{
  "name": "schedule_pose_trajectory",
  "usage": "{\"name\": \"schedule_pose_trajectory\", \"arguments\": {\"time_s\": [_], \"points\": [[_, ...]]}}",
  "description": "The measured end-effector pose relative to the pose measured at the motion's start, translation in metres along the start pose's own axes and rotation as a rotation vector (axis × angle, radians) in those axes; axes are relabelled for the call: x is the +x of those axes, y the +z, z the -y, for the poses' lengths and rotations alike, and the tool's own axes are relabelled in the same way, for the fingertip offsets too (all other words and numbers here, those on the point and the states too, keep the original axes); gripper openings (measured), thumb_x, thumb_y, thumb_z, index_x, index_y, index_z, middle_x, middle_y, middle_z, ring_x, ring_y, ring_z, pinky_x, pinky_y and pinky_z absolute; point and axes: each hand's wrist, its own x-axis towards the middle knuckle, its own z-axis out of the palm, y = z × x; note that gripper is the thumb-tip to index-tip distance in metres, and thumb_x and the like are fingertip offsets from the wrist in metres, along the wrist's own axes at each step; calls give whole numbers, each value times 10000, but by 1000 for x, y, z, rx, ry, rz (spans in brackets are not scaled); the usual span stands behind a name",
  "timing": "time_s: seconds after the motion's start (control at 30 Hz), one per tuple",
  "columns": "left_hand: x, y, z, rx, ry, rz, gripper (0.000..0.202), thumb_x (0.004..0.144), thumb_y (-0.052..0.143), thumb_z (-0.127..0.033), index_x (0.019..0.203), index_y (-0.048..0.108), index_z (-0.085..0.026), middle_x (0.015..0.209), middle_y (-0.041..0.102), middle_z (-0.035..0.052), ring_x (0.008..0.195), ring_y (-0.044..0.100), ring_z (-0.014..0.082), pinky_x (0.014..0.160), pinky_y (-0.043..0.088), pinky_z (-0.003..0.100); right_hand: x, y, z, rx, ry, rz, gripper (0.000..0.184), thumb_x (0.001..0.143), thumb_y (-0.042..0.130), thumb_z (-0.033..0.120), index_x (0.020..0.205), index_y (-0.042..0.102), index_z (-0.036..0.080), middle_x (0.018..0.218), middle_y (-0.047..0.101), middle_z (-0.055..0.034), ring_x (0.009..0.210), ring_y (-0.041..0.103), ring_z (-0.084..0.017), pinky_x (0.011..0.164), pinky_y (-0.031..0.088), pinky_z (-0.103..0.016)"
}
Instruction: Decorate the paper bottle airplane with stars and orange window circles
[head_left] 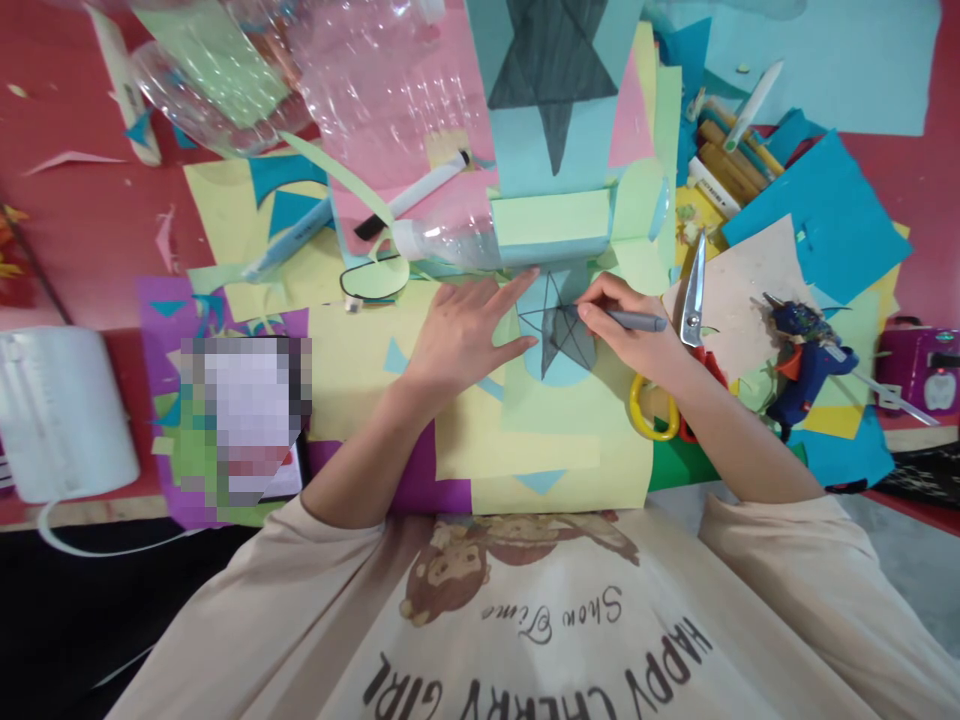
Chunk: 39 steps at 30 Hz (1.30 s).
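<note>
Between my hands lies a light blue paper point(527, 290) with a star point(562, 343) drawn on it, its lower points shaded grey and the upper ones only outlined. My right hand point(619, 318) pinches a grey marker point(636, 320), the tip at the star's right side. My left hand point(472, 330) rests flat on the paper's left side, fingers spread, holding nothing. Just beyond the star lies a clear plastic bottle point(457, 243) with green paper point(553, 218) around it. Farther back is a larger blue sheet point(510, 150) bearing a big dark star point(555, 75).
Scissors point(691, 300) with red and yellow handles lie beside my right forearm. A blue glue gun point(806, 385) sits farther right. Several pens and markers point(731, 160) are piled at the back right. More plastic bottles point(390, 80) lie at the back. A pixelated phone-like object point(255, 420) is at left.
</note>
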Motion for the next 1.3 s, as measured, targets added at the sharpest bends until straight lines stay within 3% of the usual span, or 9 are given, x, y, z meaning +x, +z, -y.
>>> {"name": "schedule_pose_trajectory", "arguments": {"time_s": [0.43, 0.67, 0.83, 1.3], "points": [[0, 0, 0, -13, 9, -14, 646, 862, 599, -435, 1440, 415, -213, 903, 599, 60, 884, 576, 256, 812, 409, 372, 2, -3, 0, -4, -11, 138, 196, 791, 564, 191, 612, 487, 184, 544, 431, 58, 531, 339, -79, 527, 257, -256], [0, -1, 0, -8, -6, 7, 655, 867, 596, -438, 1452, 397, -223, 914, 599, 62, 903, 581, 266, 827, 409, 379, 1, -1, -2, 4, 7, 29, 157, 867, 541, 286, 739, 510, 200, 627, 525, 35, 568, 443, -96, 562, 334, -247], [0, -1, -1, -2, -8, 6, 660, 860, 608, -437, 1447, 407, -213, 947, 612, 71, 928, 585, 276, 832, 412, 381, 0, 0, 1, -17, 10, -28, 149, 881, 527, 299, 765, 507, 208, 632, 514, 31, 601, 488, -108, 609, 369, -257], [0, 0, -1, -9, 0, -11, 653, 863, 605, -429, 1447, 406, -216, 926, 612, 59, 906, 583, 257, 819, 407, 368, 3, 0, 1, -45, 1, 70, 179, 767, 565, 172, 604, 493, 180, 539, 443, 57, 537, 365, -76, 514, 268, -239]]}}
